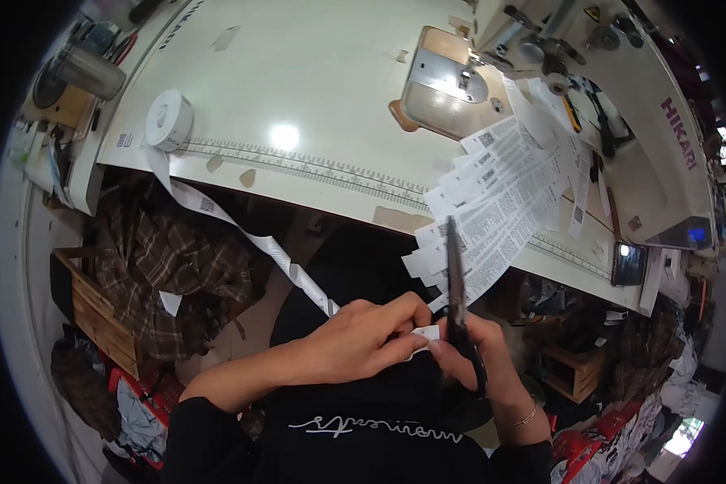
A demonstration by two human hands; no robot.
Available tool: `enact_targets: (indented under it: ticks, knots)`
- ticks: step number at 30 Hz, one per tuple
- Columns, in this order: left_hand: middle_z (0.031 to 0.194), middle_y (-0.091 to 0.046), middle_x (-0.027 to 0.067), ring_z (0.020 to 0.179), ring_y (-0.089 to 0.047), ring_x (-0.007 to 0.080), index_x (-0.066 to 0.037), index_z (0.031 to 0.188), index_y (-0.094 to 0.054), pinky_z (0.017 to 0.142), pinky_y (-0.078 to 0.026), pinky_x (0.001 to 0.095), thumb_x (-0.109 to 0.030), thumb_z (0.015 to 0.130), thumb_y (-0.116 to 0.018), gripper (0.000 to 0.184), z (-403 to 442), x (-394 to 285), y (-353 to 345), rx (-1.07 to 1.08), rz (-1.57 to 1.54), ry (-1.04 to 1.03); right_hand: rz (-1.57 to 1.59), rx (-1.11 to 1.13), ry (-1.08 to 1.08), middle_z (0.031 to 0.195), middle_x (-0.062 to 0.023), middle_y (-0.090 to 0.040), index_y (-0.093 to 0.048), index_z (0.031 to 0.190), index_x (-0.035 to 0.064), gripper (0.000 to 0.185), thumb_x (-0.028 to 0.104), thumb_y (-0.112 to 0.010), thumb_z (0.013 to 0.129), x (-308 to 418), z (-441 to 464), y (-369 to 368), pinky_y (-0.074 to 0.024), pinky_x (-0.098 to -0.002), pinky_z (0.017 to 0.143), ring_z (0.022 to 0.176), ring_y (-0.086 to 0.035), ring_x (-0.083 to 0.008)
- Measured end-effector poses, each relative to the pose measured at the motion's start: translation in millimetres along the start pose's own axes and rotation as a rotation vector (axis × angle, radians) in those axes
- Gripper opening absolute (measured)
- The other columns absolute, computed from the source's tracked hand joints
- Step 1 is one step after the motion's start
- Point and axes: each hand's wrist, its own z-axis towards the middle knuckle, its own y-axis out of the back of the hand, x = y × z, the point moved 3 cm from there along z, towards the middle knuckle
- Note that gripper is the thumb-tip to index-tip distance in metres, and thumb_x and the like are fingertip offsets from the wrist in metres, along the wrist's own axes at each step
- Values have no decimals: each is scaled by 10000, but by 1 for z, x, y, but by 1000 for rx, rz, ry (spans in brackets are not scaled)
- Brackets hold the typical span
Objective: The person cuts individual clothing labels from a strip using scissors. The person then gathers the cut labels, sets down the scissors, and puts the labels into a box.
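My left hand (363, 337) is closed, its fingertips pinching the end of a printed white label ribbon (273, 252). The ribbon runs from a roll (169, 121) at the table's front left, over the edge and down to this hand. Black scissors (456, 278) are in my right hand (480, 351), blades pointing up and away from me. The right fingertips also touch a small white label piece (426, 332) between the two hands. Beyond the scissors, cut printed labels (492, 206) lie fanned out in an overlapping pile on the table.
The white sewing table (298, 73) carries a printed ruler strip along its front edge. A sewing machine (661, 137) stands at the right, its metal plate (448, 85) behind the labels. A phone (629, 264) lies near the right corner. Brown plaid fabric (169, 274) hangs below left.
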Motion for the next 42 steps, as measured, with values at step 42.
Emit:
enact_targets:
  ticks: [42]
  knots:
    - [792,-616,64,707,-606,192,-33,1075,-571,632,-420,314,-52,721,-679,370,-80,2,120,-823,1121,-239,-299,23,270,793,10,-567,-540,906,13,154,45,-654,808,119,123,-44,-424,-179,622,686,-500,-30]
